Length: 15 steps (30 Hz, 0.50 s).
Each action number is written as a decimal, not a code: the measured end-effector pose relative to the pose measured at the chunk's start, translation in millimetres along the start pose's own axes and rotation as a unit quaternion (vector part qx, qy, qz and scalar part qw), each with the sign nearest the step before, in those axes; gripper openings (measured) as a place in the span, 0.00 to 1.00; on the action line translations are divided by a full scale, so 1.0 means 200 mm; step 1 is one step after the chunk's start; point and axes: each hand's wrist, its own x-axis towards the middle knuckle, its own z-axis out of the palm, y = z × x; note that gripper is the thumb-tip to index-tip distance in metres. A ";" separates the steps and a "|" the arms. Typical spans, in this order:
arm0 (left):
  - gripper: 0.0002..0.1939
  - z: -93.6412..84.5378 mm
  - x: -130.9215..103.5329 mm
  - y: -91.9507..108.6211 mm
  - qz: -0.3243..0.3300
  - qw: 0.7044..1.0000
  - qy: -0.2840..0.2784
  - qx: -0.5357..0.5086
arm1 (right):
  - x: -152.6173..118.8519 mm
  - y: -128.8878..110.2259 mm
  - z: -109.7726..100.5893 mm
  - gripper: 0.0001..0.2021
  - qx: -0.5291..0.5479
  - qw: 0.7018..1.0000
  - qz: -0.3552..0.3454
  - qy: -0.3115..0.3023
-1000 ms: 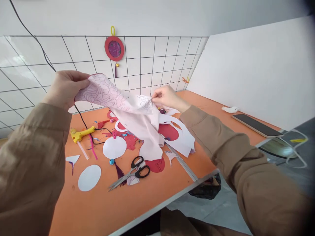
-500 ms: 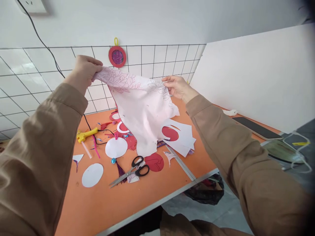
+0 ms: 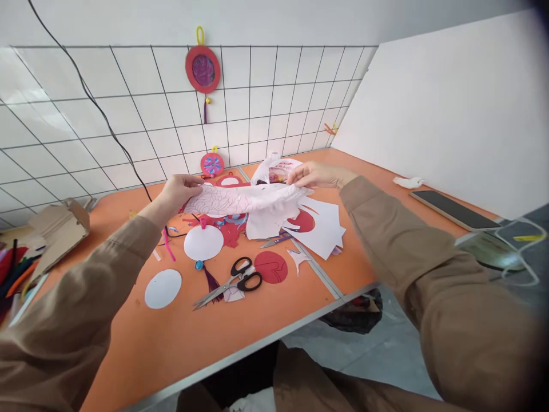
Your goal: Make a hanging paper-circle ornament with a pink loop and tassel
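A pale pink cloth [image 3: 244,199] with drawn flower outlines hangs between my two hands above the far part of the table. My left hand [image 3: 180,191] pinches its left end, fingers closed. At the right end, my right hand [image 3: 315,174] grips the edge between thumb and fingers. The cloth's lower part droops over red scraps and white paper. Nearer to me lie black-handled scissors [image 3: 234,281], a red paper disc [image 3: 271,267] with a drawn line, and a white disc [image 3: 163,289]. Another white disc [image 3: 203,242] joins a blue bead and a purple tassel [image 3: 211,280].
White cut sheets [image 3: 321,226] lie right of the cloth. A plastic bag [image 3: 278,169] stands behind it. Round red ornaments hang on the tiled wall [image 3: 203,70] and lean at its foot [image 3: 212,164]. A phone-like dark slab [image 3: 454,210] and torn cardboard [image 3: 62,229] flank the table.
Both hands have come down with the cloth, the left one most. The cloth was spread tall and now sags lower, its top folded over. The view has tilted and shows more table.
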 end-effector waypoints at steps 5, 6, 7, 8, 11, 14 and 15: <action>0.15 0.01 0.05 -0.06 -0.027 1.000 -0.016 -0.005 | 0.06 -0.02 0.16 0.07 -0.020 0.999 -0.025 -0.043; 0.14 0.02 0.07 -0.02 -0.012 1.000 -0.016 -0.006 | 0.07 -0.05 0.19 0.06 -0.013 0.998 -0.036 -0.046; 0.12 0.04 0.09 0.02 0.006 1.000 -0.018 -0.002 | 0.07 -0.09 0.22 0.06 0.004 0.998 -0.049 -0.045; 0.11 0.06 0.12 0.08 0.034 0.999 -0.002 0.003 | 0.08 -0.13 0.25 0.06 0.031 0.997 -0.064 -0.041; 0.11 0.12 0.20 0.27 0.141 0.987 0.011 -0.072 | 0.08 -0.27 0.34 0.08 0.129 0.985 -0.106 -0.039; 0.18 0.18 0.26 0.40 0.196 0.972 0.016 -0.130 | 0.08 -0.38 0.41 0.08 0.223 0.965 -0.141 -0.005; 0.19 0.19 0.27 0.40 0.186 0.974 0.030 -0.129 | 0.07 -0.40 0.43 0.08 0.243 0.959 -0.147 0.009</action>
